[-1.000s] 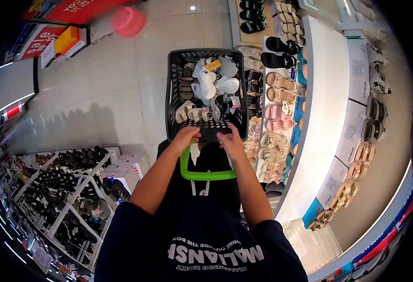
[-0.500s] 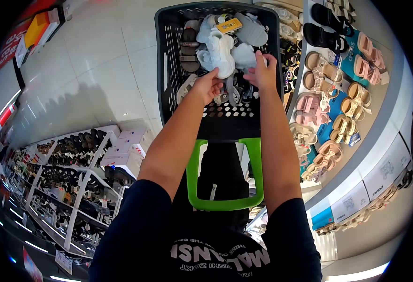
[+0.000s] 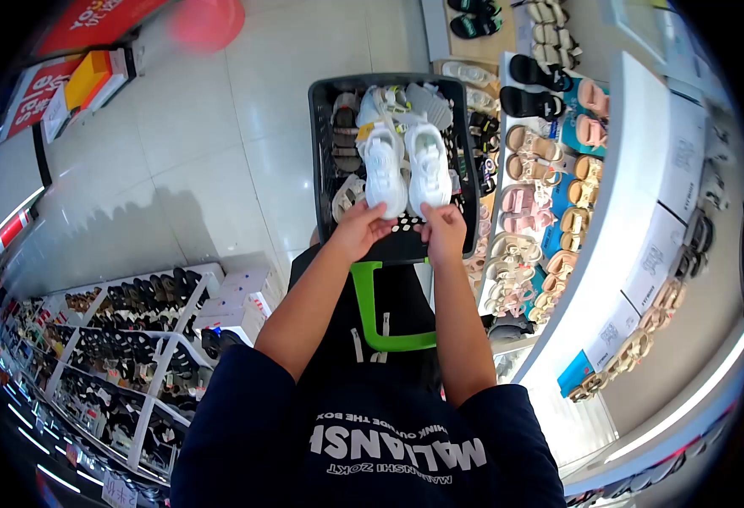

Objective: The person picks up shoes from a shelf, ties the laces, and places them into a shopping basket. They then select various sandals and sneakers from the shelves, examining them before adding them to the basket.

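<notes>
Two white shoes are held side by side over a dark basket (image 3: 321,161) with a green handle (image 3: 397,341). My left hand (image 3: 360,230) grips the near end of the left white shoe (image 3: 385,173) between thumb and fingers. Pinched at its near end by my right hand (image 3: 442,230), the right white shoe (image 3: 429,169) lies parallel, with a narrow gap between the pair. Beneath and beyond them, the basket holds several other shoes, among them a grey one (image 3: 429,106) at the back and a dark sandal (image 3: 345,110) at the left.
Display shelves with sandals (image 3: 529,203) run along the right of the basket. A white rack of dark shoes (image 3: 122,347) stands at the lower left, beside white boxes (image 3: 236,296). Red sale signs (image 3: 42,93) and a blurred pink round object (image 3: 207,21) are at the upper left.
Both hands have drawn back toward the body and lifted the white shoes, now side by side. The basket appears lower and further right in view. The pink object has come into view.
</notes>
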Available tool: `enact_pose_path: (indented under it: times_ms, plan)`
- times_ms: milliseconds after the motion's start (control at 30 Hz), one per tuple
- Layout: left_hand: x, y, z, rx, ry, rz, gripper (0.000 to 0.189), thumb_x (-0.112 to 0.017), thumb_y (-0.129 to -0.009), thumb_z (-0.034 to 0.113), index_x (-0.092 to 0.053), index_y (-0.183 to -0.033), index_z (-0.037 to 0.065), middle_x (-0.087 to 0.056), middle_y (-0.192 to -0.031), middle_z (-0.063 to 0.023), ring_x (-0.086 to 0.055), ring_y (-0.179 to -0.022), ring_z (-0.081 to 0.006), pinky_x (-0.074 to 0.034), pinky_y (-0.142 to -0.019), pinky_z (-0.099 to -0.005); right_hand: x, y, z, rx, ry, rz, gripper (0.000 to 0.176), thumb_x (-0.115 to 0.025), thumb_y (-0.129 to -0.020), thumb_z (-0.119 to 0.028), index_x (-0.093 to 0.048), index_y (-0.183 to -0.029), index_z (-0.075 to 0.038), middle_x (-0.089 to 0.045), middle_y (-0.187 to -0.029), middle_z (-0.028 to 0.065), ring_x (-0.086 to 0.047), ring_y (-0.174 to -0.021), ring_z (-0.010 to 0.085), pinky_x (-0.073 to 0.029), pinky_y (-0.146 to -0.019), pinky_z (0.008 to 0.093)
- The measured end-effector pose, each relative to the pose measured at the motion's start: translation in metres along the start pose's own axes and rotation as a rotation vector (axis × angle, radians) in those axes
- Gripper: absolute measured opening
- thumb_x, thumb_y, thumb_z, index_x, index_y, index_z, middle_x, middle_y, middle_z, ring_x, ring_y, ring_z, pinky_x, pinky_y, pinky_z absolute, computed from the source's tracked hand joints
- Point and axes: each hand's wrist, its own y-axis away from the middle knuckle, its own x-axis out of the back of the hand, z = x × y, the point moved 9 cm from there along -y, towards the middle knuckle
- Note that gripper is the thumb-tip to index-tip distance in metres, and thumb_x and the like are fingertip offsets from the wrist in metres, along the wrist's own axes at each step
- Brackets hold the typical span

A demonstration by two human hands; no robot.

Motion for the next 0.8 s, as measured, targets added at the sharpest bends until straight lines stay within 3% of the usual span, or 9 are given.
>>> enact_pose_path:
  times_ms: [100,200,267,367,433,533,667,800]
  plan:
    - [-0.024,0.054,-0.009,0.048,-0.085,-0.143,0.036,-0.068,-0.097,0.014,-0.057,-0.131,0.008,-0.071,-0.117,-0.0089,-0.071,-0.097,-0.0238,-0.059,-0.084,-0.0388,0.015,0.064,-0.027,-0.013,-0.171,0.006,0.035,-0.08,-0.089,-0.011,-0.05,-0.07,-0.013,-0.049,-0.054,-0.002,-0.043,-0.042,0.0075,-0.053,-0.05,0.0278]
    - [-0.042,0.116,-0.029,0.165,-0.338,-0.234,0.048,-0.071,-0.091,0.005,-0.055,-0.136,0.006,-0.069,-0.122,-0.0105,-0.07,-0.108,-0.0266,-0.059,-0.088,-0.0394,0.052,0.128,-0.049,0.123,-0.086,0.098,0.038,-0.078,-0.088,-0.007,-0.047,-0.067,-0.013,-0.045,-0.054,-0.0037,-0.044,-0.044,0.0084,-0.052,-0.049,0.0289]
    - [-0.056,0.154,-0.04,0.206,-0.483,-0.314,0.052,-0.078,-0.087,0.008,-0.058,-0.135,0.011,-0.069,-0.123,-0.0029,-0.068,-0.111,-0.0193,-0.056,-0.09,-0.0364,0.078,0.17,-0.057,0.211,-0.036,0.12,0.036,-0.078,-0.088,-0.006,-0.048,-0.069,-0.013,-0.048,-0.057,-0.0027,-0.048,-0.046,0.0089,-0.05,-0.047,0.0289]
    - [-0.068,0.185,-0.051,0.26,-0.65,-0.396,0.057,-0.081,-0.085,0.009,-0.057,-0.137,0.01,-0.067,-0.125,-0.0035,-0.066,-0.107,-0.0171,-0.054,-0.089,-0.0338,0.116,0.212,-0.045,0.285,-0.138,0.206,0.035,-0.078,-0.088,-0.005,-0.048,-0.072,-0.013,-0.051,-0.06,-0.0014,-0.049,-0.047,0.0098,-0.049,-0.045,0.0289]
    - [-0.069,0.178,-0.062,0.237,-0.705,-0.501,0.059,-0.081,-0.086,0.008,-0.055,-0.139,0.007,-0.066,-0.128,-0.0069,-0.065,-0.115,-0.0209,-0.052,-0.098,-0.0352,0.131,0.227,-0.034,0.258,-0.172,0.25,0.03,-0.077,-0.089,-0.005,-0.05,-0.08,-0.011,-0.052,-0.062,-0.0005,-0.049,-0.046,0.0103,-0.049,-0.046,0.029]
    - [-0.076,0.175,-0.063,0.283,-0.716,-0.451,0.061,-0.077,-0.088,0.004,-0.051,-0.143,0.004,-0.062,-0.136,-0.0104,-0.061,-0.124,-0.0258,-0.046,-0.109,-0.0396,0.129,0.237,-0.022,0.234,-0.208,0.328,0.027,-0.077,-0.09,-0.007,-0.05,-0.095,-0.009,-0.056,-0.066,0.0014,-0.048,-0.046,0.0109,-0.05,-0.047,0.0299]
    - [-0.094,0.165,-0.048,0.223,-0.673,-0.464,0.061,-0.076,-0.088,0.003,-0.05,-0.143,0.002,-0.061,-0.138,-0.0131,-0.059,-0.128,-0.0281,-0.044,-0.112,-0.043,0.113,0.225,-0.024,0.21,-0.209,0.331,0.04,-0.075,-0.092,-0.01,-0.048,-0.121,-0.008,-0.064,-0.079,0.0044,-0.054,-0.052,0.0123,-0.052,-0.052,0.0299]
    - [-0.115,0.16,-0.014,0.078,-0.627,-0.447,0.06,-0.075,-0.088,0.001,-0.048,-0.143,0.001,-0.06,-0.138,-0.0141,-0.058,-0.129,-0.0301,-0.043,-0.112,-0.0456,0.072,0.189,-0.043,0.382,-0.277,0.133,0.042,-0.072,-0.094,-0.011,-0.052,-0.13,-0.006,-0.067,-0.096,0.0059,-0.061,-0.066,0.014,-0.053,-0.06,0.0274]
